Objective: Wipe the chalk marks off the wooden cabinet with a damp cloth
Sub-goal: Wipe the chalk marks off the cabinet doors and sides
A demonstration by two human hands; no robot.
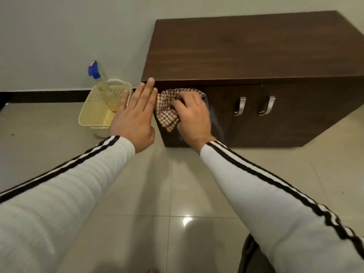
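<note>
Right hand (pixel 192 115): grips bunched cloth (pixel 165 113) against cabinet (pixel 256 56) front, upper left.
Left hand (pixel 136 115): flat, fingers straight, at cabinet's left corner.
Cloth feel: soft, light, probably limp; keep bunched under palm.

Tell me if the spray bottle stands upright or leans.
Leaning. The spray bottle rests tilted in the cream basket, base down, blue head above the rim.
</note>
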